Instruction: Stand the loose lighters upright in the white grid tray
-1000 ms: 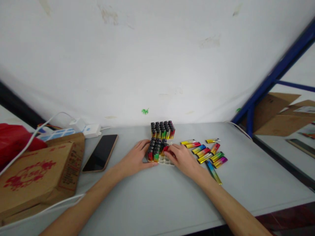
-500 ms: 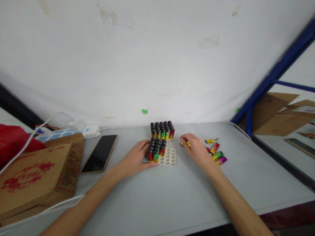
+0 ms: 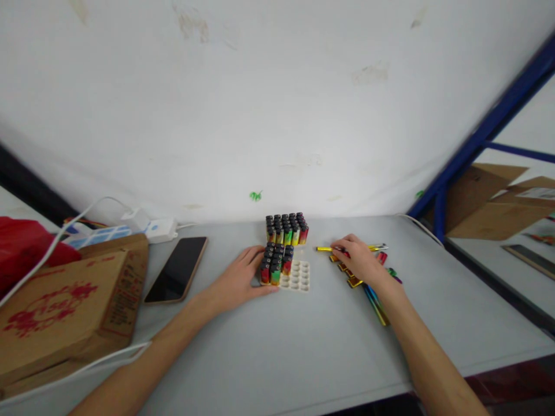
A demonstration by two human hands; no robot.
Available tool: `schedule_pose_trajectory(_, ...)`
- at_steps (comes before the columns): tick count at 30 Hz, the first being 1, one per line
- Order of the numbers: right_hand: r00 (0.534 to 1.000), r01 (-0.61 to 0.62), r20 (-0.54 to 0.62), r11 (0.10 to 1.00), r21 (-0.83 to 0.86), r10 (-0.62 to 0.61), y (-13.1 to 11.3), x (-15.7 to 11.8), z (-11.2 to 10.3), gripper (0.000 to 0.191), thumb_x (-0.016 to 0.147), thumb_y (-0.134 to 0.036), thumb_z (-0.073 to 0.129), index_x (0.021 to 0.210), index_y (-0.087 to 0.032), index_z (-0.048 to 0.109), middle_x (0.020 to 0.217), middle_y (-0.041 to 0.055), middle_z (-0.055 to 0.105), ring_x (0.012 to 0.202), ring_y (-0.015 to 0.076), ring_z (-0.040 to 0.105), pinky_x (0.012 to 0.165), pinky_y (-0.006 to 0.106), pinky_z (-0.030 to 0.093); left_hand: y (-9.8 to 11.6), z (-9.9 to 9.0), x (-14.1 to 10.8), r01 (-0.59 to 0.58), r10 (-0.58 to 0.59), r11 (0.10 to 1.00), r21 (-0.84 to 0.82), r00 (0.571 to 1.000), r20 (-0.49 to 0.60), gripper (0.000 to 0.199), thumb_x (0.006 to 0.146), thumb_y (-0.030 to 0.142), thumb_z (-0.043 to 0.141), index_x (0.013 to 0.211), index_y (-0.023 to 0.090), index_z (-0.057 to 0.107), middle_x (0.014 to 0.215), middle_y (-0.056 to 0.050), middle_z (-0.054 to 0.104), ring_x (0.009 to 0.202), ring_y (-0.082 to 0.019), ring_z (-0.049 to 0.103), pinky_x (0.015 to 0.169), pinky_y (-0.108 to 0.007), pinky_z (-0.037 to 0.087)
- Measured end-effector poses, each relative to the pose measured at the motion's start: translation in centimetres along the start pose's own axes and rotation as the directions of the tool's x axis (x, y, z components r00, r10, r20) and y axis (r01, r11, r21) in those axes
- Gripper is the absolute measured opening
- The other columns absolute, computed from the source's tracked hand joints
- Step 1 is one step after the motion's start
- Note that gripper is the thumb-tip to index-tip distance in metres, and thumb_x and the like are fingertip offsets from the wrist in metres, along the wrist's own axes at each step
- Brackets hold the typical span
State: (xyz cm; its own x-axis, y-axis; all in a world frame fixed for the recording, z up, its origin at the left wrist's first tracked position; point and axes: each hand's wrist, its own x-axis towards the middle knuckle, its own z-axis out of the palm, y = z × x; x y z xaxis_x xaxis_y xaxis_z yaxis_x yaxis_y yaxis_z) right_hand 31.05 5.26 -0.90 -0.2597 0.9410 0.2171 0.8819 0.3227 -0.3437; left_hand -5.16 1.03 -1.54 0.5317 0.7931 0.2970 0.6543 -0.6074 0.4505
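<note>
Upright lighters (image 3: 276,264) with black tops fill the left part of a white tray (image 3: 300,277) with round holes. My left hand (image 3: 243,276) lies around the tray's left side, thumb and fingers apart. Behind stands a block of upright lighters (image 3: 287,228). To the right, my right hand (image 3: 353,254) is over a pile of loose shiny lighters (image 3: 376,306), its fingers pinched at a lighter. A yellow lighter (image 3: 323,249) pokes out at its fingertips. The palm side of my right hand is hidden.
At the left are a phone (image 3: 177,270), a cardboard box (image 3: 65,306), a red bag (image 3: 34,245) and a white power strip (image 3: 160,230) with cables. A blue frame (image 3: 439,214) and an open carton (image 3: 485,202) are at the right.
My right hand has moved right, onto the loose lighters. More of these now show beneath and beside it. My left hand has stayed at the tray.
</note>
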Motion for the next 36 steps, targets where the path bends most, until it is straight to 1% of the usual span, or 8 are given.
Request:
schedule_pose_trajectory(5, 0.995, 0.026, -0.095, 0.999, -0.023, -0.028, 0.0, 0.1, 0.2, 0.021, 0.105, -0.024, 0.057, 0.108, -0.017, 0.076, 0.112, 0.0155, 0.072, 0.1, 0.0266, 0.072, 0.093, 0.037, 0.055, 0.0, 0.0, 0.0, 0.006, -0.006, 1.0, 0.003, 1.0, 0.011, 0.072, 0.089, 0.059, 0.081, 0.145, 0.018, 0.06, 0.152, -0.018, 0.057, 0.142, -0.039, 0.054, 0.124, -0.055, 0.045)
schedule_pose_trajectory(10, 0.974, -0.051, -0.21, 0.985, 0.162, 0.085, -1.0, 0.1, -0.7, 0.032, 0.111, -0.036, 0.043, 0.112, -0.019, 0.07, 0.078, 0.0046, 0.073, 0.07, 0.0222, 0.07, 0.071, 0.032, 0.051, 0.0, 0.0, 0.0, 0.003, -0.003, 1.0, 0.005, 1.0, 0.006, 0.072, 0.089, 0.061, 0.079, 0.144, 0.019, 0.061, 0.152, -0.018, 0.057, 0.143, -0.039, 0.053, 0.124, -0.055, 0.045)
schedule_pose_trajectory(14, 0.925, 0.064, -0.38, 0.977, 0.201, 0.018, -2.3, -0.1, -1.2, 0.038, 0.105, -0.052, 0.056, 0.1, -0.02, 0.074, 0.076, 0.0047, 0.072, 0.069, 0.0215, 0.068, 0.071, 0.032, 0.05, 0.0, 0.0, 0.0, -0.001, 0.001, 1.0, 0.0, 1.0, 0.0, 0.072, 0.089, 0.061, 0.08, 0.144, 0.019, 0.061, 0.153, -0.018, 0.057, 0.142, -0.039, 0.054, 0.123, -0.056, 0.046)
schedule_pose_trajectory(17, 0.895, 0.14, -0.444, 0.97, 0.199, -0.038, -3.4, -0.2, -1.1, 0.041, 0.102, -0.057, 0.059, 0.091, -0.02, 0.073, 0.077, 0.0058, 0.068, 0.071, 0.0217, 0.066, 0.072, 0.033, 0.052, 0.0, 0.1, 0.0, -0.005, 0.005, 1.0, -0.006, 1.0, -0.004, 0.073, 0.088, 0.06, 0.08, 0.146, 0.02, 0.06, 0.152, -0.017, 0.058, 0.141, -0.039, 0.055, 0.122, -0.055, 0.047)
schedule_pose_trajectory(22, 0.946, 0.159, -0.322, 0.912, 0.379, -0.031, -5.2, -0.5, -0.6, 0.036, 0.106, -0.055, 0.052, 0.095, -0.023, 0.064, 0.093, 0.0088, 0.072, 0.083, 0.0225, 0.07, 0.079, 0.034, 0.055, -0.3, 0.3, -0.1, -0.017, 0.017, 1.0, 0.002, 1.0, -0.014, 0.072, 0.089, 0.059, 0.081, 0.146, 0.021, 0.06, 0.153, -0.016, 0.058, 0.142, -0.038, 0.055, 0.122, -0.054, 0.047)
schedule_pose_trajectory(27, 0.993, 0.096, -0.112, 0.809, 0.58, -0.038, -6.4, -0.9, -0.2, 0.029, 0.11, -0.052, 0.046, 0.103, -0.025, 0.055, 0.068, -0.0041, 0.067, 0.065, 0.0169, 0.066, 0.073, 0.029, 0.051, -0.4, 0.3, -0.1, -0.018, 0.018, 1.0, 0.015, 1.0, -0.013, 0.071, 0.089, 0.06, 0.08, 0.144, 0.02, 0.06, 0.151, -0.016, 0.058, 0.142, -0.038, 0.055, 0.123, -0.052, 0.046)
schedule_pose_trajectory(32, 0.991, 0.072, -0.133, 0.813, 0.577, 0.007, -7.4, -1.1, 0.1, 0.039, 0.105, -0.059, 0.052, 0.094, -0.023, 0.062, 0.065, -0.0066, 0.046, 0.059, 0.0133, 0.047, 0.058, 0.026, 0.035, -0.4, 0.3, 0.0, -0.025, 0.025, 1.0, 0.01, 1.0, -0.017, 0.072, 0.089, 0.061, 0.08, 0.145, 0.02, 0.06, 0.15, -0.017, 0.059, 0.142, -0.038, 0.054, 0.123, -0.054, 0.046)
schedule_pose_trajectory(36, 0.983, 0.022, -0.167, 0.851, 0.525, 0.078, -8.5, -1.3, 0.6, 0.053, 0.1, -0.062, 0.055, 0.067, -0.022, 0.044, 0.062, -0.0058, 0.033, 0.059, 0.0114, 0.034, 0.056, 0.027, 0.025, -0.3, 0.3, 0.0, -0.024, 0.024, 1.0, -0.003, 0.999, -0.022, 0.072, 0.089, 0.06, 0.081, 0.146, 0.021, 0.06, 0.15, -0.016, 0.06, 0.141, -0.038, 0.055, 0.123, -0.055, 0.046)
